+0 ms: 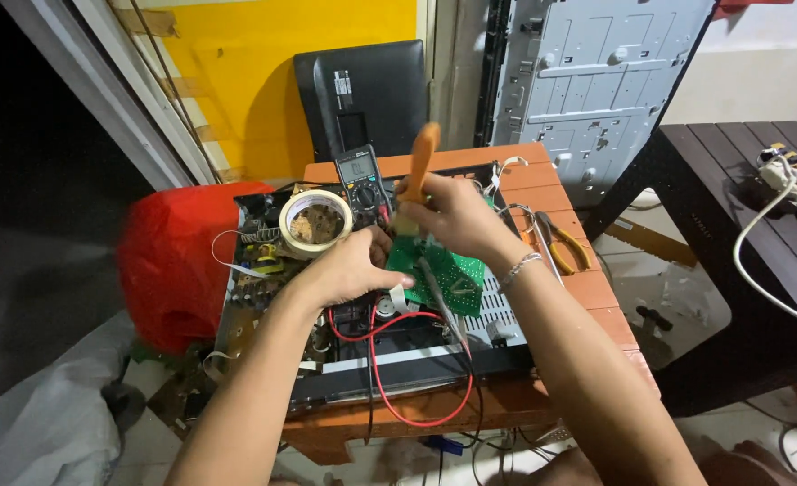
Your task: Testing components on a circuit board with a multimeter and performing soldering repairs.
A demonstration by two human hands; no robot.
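Over an opened electronics chassis (326,360) on an orange desk (596,297), the left hand (344,270) pinches a green circuit board (448,274) steady near the desk's middle, while the right hand (452,216) grips an orange-handled brush (423,153) upright above it. A multimeter (362,180) faces them from the far edge.

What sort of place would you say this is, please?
Probably an informal electronics repair spot: a grey digital multimeter stands behind an opened black electronic chassis, yellow-handled pliers lie on the orange wooden table.
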